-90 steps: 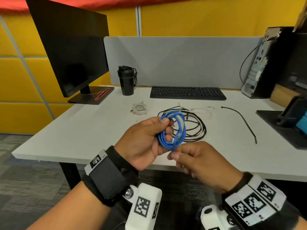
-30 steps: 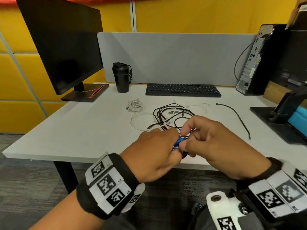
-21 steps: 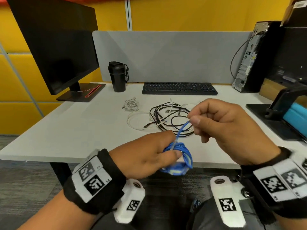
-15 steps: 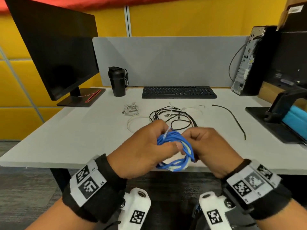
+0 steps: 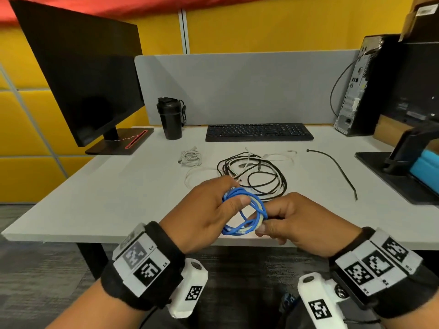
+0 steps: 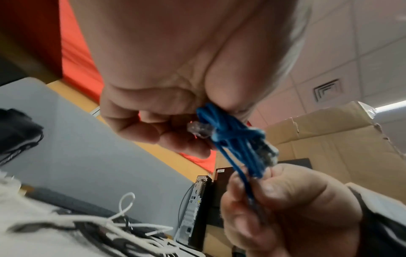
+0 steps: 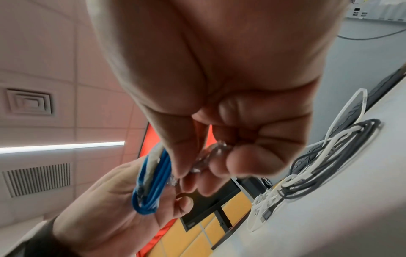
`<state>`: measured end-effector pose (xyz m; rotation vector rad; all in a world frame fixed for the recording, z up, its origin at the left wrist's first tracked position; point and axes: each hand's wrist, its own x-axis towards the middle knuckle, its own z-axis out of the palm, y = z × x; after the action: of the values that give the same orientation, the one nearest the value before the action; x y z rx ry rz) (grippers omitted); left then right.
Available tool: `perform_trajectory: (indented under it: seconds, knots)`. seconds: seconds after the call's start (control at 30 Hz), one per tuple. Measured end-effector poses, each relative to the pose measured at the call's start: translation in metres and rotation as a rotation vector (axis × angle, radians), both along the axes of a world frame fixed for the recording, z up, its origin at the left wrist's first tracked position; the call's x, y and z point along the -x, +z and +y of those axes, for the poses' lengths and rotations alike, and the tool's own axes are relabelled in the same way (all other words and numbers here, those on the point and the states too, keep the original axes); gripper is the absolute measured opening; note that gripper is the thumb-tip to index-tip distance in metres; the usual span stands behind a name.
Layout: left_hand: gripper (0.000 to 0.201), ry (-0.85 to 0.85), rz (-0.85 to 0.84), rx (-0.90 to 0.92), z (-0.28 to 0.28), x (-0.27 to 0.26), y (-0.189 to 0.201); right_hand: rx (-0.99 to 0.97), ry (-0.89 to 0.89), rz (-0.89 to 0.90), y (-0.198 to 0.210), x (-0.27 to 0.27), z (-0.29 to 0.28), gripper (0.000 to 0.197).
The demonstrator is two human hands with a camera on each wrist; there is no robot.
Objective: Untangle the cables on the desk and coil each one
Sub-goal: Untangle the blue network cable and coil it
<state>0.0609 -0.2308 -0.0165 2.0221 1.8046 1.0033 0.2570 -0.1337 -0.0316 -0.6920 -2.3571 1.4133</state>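
At the desk's (image 5: pixel 99 200) far-left corner stands a black monitor (image 5: pixel 80 74), with a black bottle (image 5: pixel 169 121) just to its right near the back edge. A small bundle of white cable (image 5: pixel 190 159) lies toward the middle.

The left hand (image 5: pixel 202 214) hovers over the desk's front edge, thumb and fingers curled round the blue cable (image 5: pixel 240 211), which is gathered into a small coil held in the air between both hands. The right hand (image 5: pixel 301 222) pinches the coil's right side; the right wrist view shows its fingertips (image 7: pixel 248 161) closed on a clear plug (image 7: pixel 211 156) at the cable's end.

Behind the hands, mid-desk, black and white cables (image 5: pixel 254 174) lie looped through one another, not yet separated. A keyboard (image 5: pixel 259 131) sits at the back edge, and a single black cable (image 5: pixel 337 167) lies loose toward the right.

The likely step is tucking the blue cable's end to lock the coil. If either grip eases before the end is secured, the springy loops could fan open and the coil would need rewinding. Pulling the plug too hard through the loops might cinch a knot. Setting the coil down on the heap could snag it again.
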Motion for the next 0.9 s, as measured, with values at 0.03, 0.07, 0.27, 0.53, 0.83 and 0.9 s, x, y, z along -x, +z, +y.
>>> perform_trajectory:
  seconds: [0.03, 0.07, 0.27, 0.53, 0.83, 0.9]
  knots:
    - [0.018, 0.018, -0.025, -0.012, 0.001, 0.000, -0.002, -0.024, -0.035, -0.021, -0.001, 0.001, 0.000, 0.012]
    - [0.017, 0.048, -0.066, -0.033, 0.003, 0.000, -0.005, -0.095, -0.118, -0.024, -0.002, 0.001, 0.000, 0.015]
    - [0.013, 0.256, -0.241, -0.132, 0.011, -0.007, -0.014, -0.814, -0.484, 0.384, 0.008, 0.015, -0.038, 0.024]
    - [0.019, 0.112, -1.086, 0.122, 0.008, -0.021, -0.011, -0.921, -0.500, 0.106, -0.012, 0.024, -0.047, 0.044]
    - [0.023, -0.092, -0.605, 0.153, 0.007, 0.003, -0.003, 0.536, -0.309, 0.561, 0.016, 0.013, -0.022, 0.020]
    - [0.041, -0.076, -0.309, 0.185, 0.005, 0.004, -0.002, 0.237, -0.343, 0.447, 0.018, 0.010, -0.018, 0.019]
